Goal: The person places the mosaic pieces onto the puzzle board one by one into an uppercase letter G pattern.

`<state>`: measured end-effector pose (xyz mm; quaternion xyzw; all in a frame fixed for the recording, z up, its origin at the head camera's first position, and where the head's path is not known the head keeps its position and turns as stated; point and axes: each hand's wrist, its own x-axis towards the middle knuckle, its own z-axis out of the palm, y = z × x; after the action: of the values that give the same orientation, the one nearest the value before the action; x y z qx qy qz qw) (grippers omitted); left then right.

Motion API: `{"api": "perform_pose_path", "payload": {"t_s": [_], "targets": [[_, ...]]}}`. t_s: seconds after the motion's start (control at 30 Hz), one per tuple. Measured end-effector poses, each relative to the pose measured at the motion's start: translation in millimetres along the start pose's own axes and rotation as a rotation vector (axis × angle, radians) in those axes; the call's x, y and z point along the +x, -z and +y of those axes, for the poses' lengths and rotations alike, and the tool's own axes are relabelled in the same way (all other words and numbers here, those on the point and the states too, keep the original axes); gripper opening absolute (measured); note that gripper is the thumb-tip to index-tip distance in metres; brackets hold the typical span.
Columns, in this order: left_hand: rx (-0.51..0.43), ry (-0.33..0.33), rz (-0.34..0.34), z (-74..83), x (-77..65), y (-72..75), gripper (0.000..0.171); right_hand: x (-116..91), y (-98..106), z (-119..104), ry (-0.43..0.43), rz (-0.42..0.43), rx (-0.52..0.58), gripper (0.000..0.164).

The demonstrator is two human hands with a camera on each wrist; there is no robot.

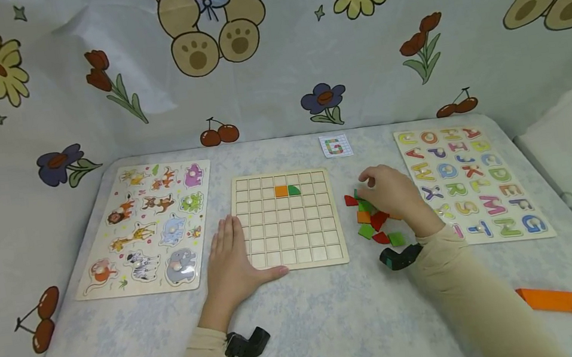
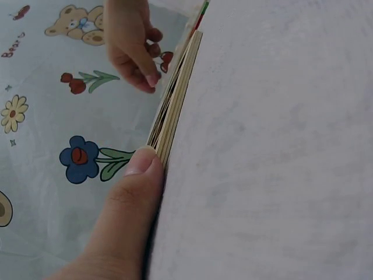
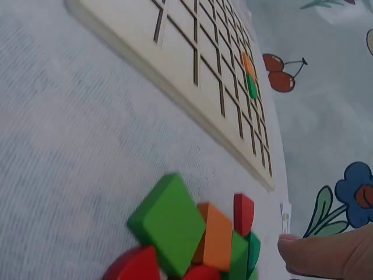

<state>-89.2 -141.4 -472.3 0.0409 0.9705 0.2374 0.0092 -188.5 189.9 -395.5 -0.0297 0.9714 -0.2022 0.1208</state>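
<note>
My left hand (image 1: 232,264) lies beside the wooden grid board (image 1: 293,232), straight fingers along its left edge and thumb along the near edge. In the left wrist view the thumb (image 2: 125,204) presses against the board's side. An orange square tile (image 1: 281,191) and a green quarter-round tile (image 1: 294,190) sit side by side in an upper row. Right of the board, my right hand (image 1: 391,192) hovers over a pile of red, green and orange tiles, fingers loosely bent, nothing visible between them. A green square tile (image 3: 169,224) lies at the pile's near side.
A small card with a coloured grid pattern (image 1: 336,146) lies behind the board. An animal puzzle board (image 1: 105,291) is on the left, a letter puzzle board (image 1: 494,232) on the right, partly under my right arm. An orange block (image 1: 551,300) lies at the near right.
</note>
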Motion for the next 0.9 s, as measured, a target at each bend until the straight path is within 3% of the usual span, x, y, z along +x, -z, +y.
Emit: {"api": "perform_pose_path", "payload": {"t_s": [0.17, 0.43, 0.57, 0.7, 0.8, 0.9], "targets": [[-0.005, 0.011, -0.011, -0.6, -0.5, 0.8, 0.154, -4, 4, 19, -0.1, -0.068, -0.033, 0.045], [-0.007, 0.017, -0.013, -1.9, -0.7, 2.0, 0.155, -3, -3, 25, -0.098, -0.075, 0.057, 0.04], [-0.005, 0.014, -0.017, -2.2, 0.2, 1.6, 0.155, -4, -7, 27, -0.086, -0.029, 0.111, 0.033], [0.001, 0.012, -0.021, -1.7, 1.2, 1.5, 0.155, -2, -13, 24, -0.052, 0.086, 0.169, 0.026], [0.007, 0.015, -0.026, -1.2, 1.6, 1.5, 0.155, 4, -18, 12, 0.007, 0.14, 0.212, 0.023], [0.007, 0.018, -0.036, -0.3, 1.4, 1.6, 0.155, 11, -23, -10, 0.07, 0.124, 0.26, 0.021]]}}
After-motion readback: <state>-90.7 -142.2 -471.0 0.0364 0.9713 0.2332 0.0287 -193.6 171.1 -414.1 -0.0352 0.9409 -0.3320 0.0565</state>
